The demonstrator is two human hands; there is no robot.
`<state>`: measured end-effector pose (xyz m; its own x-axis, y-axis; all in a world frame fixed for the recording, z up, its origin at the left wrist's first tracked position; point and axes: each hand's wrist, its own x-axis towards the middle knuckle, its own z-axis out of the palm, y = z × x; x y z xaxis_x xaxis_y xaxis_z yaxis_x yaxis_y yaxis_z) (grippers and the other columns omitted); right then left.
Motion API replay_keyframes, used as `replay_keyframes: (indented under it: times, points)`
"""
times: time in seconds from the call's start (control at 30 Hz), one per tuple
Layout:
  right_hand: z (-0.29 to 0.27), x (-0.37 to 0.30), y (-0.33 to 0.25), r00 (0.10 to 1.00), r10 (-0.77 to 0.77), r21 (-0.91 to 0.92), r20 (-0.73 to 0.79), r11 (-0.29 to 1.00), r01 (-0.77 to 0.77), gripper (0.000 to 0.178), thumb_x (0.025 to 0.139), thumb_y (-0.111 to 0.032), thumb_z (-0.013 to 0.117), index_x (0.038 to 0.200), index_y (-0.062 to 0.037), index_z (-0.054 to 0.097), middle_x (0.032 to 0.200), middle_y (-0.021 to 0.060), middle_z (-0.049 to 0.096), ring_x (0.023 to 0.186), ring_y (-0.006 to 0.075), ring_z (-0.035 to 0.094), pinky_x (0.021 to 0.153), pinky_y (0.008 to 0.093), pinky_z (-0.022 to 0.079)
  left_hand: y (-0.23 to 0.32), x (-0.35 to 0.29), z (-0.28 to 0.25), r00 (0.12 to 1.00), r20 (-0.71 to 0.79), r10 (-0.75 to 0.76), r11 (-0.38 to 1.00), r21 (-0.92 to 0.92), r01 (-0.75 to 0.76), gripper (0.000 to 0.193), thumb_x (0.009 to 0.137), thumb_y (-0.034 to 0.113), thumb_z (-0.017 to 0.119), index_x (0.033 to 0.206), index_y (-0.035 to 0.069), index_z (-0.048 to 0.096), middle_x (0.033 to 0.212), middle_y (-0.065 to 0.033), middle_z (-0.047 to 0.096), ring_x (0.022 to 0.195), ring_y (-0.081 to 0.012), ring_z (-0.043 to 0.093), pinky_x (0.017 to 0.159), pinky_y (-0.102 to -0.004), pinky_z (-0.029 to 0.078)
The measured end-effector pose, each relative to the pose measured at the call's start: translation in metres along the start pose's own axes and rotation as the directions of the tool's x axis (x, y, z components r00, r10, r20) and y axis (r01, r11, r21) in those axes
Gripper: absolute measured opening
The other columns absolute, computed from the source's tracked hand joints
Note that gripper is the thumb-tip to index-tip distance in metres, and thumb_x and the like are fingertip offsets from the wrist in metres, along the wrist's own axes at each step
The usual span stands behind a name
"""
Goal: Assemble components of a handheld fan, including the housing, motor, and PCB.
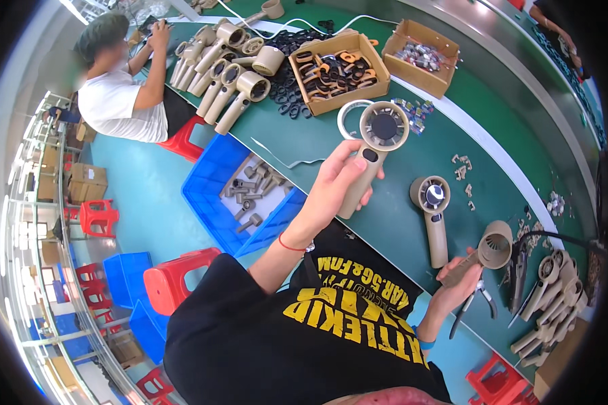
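Observation:
My left hand (336, 179) is wrapped round the handle of a beige handheld fan (384, 127), held upright above the green table with its dark-centred round head uppermost. Lower right, my right hand (458, 280) grips a second beige piece, a fan housing (495, 244) whose round ribbed opening shows. Between the hands another handheld fan (434, 196) lies on the table, a shiny round part in its head. A pair of pliers (481, 300) with dark handles rests by my right hand. Behind the left-hand fan lies a white ring-shaped roll (348, 121).
Fan bodies are heaped far left (226, 81) and at right (554, 290). Cardboard boxes hold black-and-orange parts (317, 104) and small metallic parts (412, 81). A blue bin (206, 196) with fan pieces stands beside the table. A co-worker (125, 101) sits at far left.

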<state>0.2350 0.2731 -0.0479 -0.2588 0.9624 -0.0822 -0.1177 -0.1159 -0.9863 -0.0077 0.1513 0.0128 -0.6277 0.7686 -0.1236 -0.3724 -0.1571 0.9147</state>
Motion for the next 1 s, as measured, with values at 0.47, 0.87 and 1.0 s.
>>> replay_keyframes:
  times: [0.47, 0.87, 1.0]
  points:
    - [-0.006, 0.003, 0.005, 0.999, -0.017, -0.001, -0.045, 1.0, 0.017, 0.046, 0.104, -0.042, 0.036, 0.123, -0.0019, 0.048, 0.071, 0.0019, 0.049, 0.052, 0.007, 0.043, 0.044, 0.0207, 0.031, 0.087, 0.051, -0.135, 0.86, -0.331, 0.39, 0.885, 0.394, -0.249, 0.036, 0.092, 0.021, 0.058, 0.122, 0.004, 0.048, 0.103, -0.0108, 0.065, 0.066, -0.0118, 0.059, 0.053, -0.0237, 0.047]
    - [-0.001, 0.004, 0.003, 0.995, -0.035, -0.071, -0.096, 0.997, 0.028, 0.051, 0.103, -0.043, 0.034, 0.122, 0.0013, 0.049, 0.071, 0.004, 0.051, 0.05, 0.0081, 0.044, 0.043, 0.0204, 0.033, 0.18, 0.196, -0.423, 0.671, -0.378, 0.638, 0.355, 0.918, 0.179, 0.053, 0.07, 0.021, 0.078, 0.119, 0.005, 0.065, 0.105, -0.0134, 0.071, 0.091, -0.0222, 0.068, 0.083, -0.0317, 0.052]
    - [0.001, 0.002, 0.006, 0.994, -0.07, -0.064, -0.089, 0.996, 0.064, 0.05, 0.103, -0.043, 0.034, 0.122, 0.0009, 0.05, 0.071, 0.0037, 0.051, 0.051, 0.0076, 0.044, 0.044, 0.0199, 0.033, 0.181, 0.208, -0.418, 0.688, -0.394, 0.61, 0.255, 0.919, 0.301, 0.056, 0.069, 0.023, 0.08, 0.12, 0.005, 0.064, 0.094, -0.0112, 0.07, 0.089, -0.0223, 0.069, 0.082, -0.0336, 0.053]
